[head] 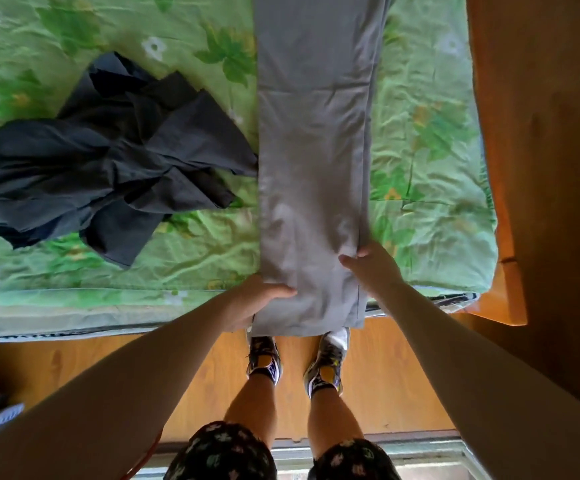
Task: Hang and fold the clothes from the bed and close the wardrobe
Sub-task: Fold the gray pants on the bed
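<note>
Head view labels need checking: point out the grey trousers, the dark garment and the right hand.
grey trousers (311,140): head view, mid-length of the flat fabric.
dark garment (108,161): head view, centre of the crumpled heap.
right hand (373,268): head view, back of the hand.

Quantity on the bed: one pair of grey trousers; one heap of dark clothing, item count within it indeterminate. Two hands: left hand, right hand. Two shoes.
</note>
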{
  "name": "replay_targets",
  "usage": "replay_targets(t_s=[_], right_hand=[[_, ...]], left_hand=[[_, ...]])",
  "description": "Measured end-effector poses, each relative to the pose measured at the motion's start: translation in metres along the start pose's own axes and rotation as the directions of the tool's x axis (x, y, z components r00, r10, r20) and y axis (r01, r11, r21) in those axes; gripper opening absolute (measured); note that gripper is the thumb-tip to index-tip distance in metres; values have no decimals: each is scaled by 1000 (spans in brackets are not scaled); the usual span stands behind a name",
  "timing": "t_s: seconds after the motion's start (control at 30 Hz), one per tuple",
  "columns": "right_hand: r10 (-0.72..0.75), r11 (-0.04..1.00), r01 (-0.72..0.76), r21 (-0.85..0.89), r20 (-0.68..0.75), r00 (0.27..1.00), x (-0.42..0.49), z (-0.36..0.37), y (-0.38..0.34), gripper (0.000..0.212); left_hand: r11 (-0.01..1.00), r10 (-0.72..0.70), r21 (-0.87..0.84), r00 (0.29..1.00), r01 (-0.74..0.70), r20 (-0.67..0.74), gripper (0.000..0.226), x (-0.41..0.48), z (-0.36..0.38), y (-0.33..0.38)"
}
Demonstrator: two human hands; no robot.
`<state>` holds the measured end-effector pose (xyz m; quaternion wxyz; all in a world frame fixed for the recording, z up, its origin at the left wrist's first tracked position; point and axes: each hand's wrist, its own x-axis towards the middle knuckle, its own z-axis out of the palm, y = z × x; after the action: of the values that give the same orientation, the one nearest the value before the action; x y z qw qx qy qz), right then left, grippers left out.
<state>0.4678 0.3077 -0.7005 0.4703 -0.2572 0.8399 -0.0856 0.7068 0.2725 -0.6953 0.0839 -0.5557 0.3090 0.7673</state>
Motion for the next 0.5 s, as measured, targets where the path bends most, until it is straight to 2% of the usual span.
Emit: replay_targets(t_s=[0.1, 0.2, 0.3, 0.4, 0.5], right_hand=[[3, 1000, -5, 18, 120, 993, -13, 0, 9, 36], [35, 995, -54, 82, 212, 977, -21, -7, 15, 39], [7, 975, -42, 218, 159, 987, -28, -12, 26, 27], [-8, 931, -32, 364, 107, 994, -36, -12, 43, 25], [-4, 952, -43, 304, 151, 989, -40, -7, 56, 14]], left_hand=[[997, -69, -12, 995, 70, 74, 43, -9, 9, -15], [998, -1, -63, 998, 4, 56, 38, -12, 21, -24], [991, 102, -85, 994, -105, -45, 43, -13, 31, -29], [987, 130, -77, 985, -140, -115, 41, -14, 34, -37], [989, 138, -24, 978, -144, -155, 25, -15, 36, -44]])
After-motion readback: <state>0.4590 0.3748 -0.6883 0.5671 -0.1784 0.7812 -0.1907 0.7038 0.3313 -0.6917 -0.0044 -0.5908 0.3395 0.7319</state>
